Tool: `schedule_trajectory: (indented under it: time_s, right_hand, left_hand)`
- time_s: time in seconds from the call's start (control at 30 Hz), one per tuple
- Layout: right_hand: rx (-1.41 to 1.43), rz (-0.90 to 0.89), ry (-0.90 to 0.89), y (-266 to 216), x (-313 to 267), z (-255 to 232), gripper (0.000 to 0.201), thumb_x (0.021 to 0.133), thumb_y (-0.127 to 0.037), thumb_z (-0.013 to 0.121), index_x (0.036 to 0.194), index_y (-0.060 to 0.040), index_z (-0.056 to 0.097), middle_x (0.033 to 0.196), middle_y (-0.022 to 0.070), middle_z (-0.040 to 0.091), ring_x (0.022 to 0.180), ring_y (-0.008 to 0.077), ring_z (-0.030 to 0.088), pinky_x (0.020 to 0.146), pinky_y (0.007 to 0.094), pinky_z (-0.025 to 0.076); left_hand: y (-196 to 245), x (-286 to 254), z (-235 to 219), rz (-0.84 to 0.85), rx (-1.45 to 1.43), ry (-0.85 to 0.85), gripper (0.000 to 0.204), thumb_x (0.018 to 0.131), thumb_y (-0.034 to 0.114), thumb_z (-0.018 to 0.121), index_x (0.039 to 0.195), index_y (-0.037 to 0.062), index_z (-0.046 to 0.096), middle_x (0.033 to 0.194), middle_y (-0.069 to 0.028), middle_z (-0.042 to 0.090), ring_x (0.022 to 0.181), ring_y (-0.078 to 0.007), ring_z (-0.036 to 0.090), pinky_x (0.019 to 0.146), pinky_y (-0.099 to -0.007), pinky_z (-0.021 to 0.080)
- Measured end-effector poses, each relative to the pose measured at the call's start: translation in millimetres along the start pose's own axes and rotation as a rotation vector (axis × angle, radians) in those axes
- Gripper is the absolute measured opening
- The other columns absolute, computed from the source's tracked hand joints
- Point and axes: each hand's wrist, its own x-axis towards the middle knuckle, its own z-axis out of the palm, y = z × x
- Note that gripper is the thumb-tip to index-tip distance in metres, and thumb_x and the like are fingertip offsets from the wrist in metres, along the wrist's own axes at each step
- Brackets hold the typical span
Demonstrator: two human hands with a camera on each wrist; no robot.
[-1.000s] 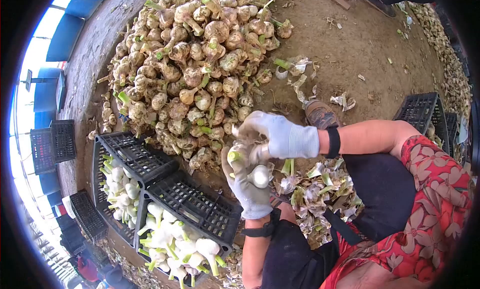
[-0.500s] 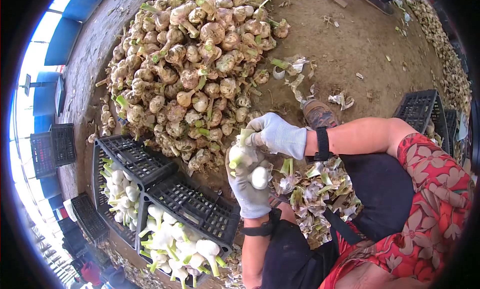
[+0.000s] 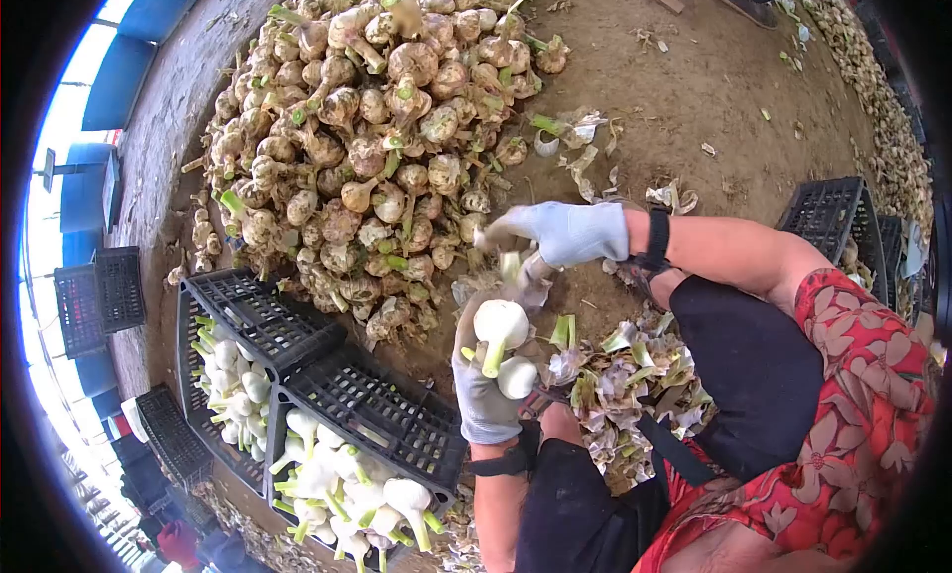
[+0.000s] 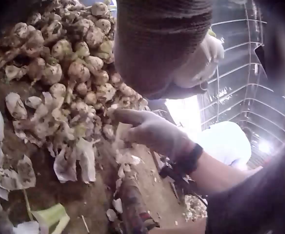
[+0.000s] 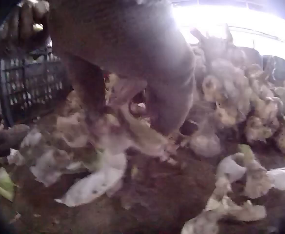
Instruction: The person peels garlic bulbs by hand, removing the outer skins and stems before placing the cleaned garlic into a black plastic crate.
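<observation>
In the head view my gloved left hand (image 3: 483, 390) holds two peeled white garlic bulbs, one garlic bulb (image 3: 501, 323) with a green-tipped stalk on top and another bulb (image 3: 517, 378) below it. The left wrist view shows part of a white bulb (image 4: 203, 63) beyond the glove. Just above the bulbs, my gloved right hand (image 3: 570, 238) has its forefinger stretched out and its thumb apart, slightly blurred. Loose garlic skin (image 5: 145, 136) and a bit of stalk lie between and under those fingers in the right wrist view.
A large heap of unpeeled garlic (image 3: 367, 147) lies ahead. At the left, black crates (image 3: 382, 400) contain peeled white bulbs (image 3: 347, 489). Shed skins (image 3: 635, 385) are piled by the legs. Another black crate (image 3: 823, 211) stands at the right.
A white bulb now sits stripped and stalk-down in my left hand, where skin covered it earlier. My right hand has pulled away from it, its fingers now spread apart.
</observation>
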Motion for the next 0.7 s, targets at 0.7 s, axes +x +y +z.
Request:
schedule_trajectory:
  time_s: [0.7]
  right_hand:
    - [0.113, -0.054, -0.084, -57, -21, -2, 0.029, 0.082, -0.016, 0.065, 0.106, -0.0001, 0.066, 0.092, 0.0127, 0.07, 0.083, 0.0224, 0.067, 0.076, 0.0326, 0.052]
  left_hand:
    - [0, 3, -15, 0.002, 0.196, 0.089, 0.056, 0.081, 0.022, 0.071, 0.126, -0.0066, 0.052, 0.11, -0.0131, 0.064, 0.092, -0.0194, 0.066, 0.079, -0.0307, 0.056]
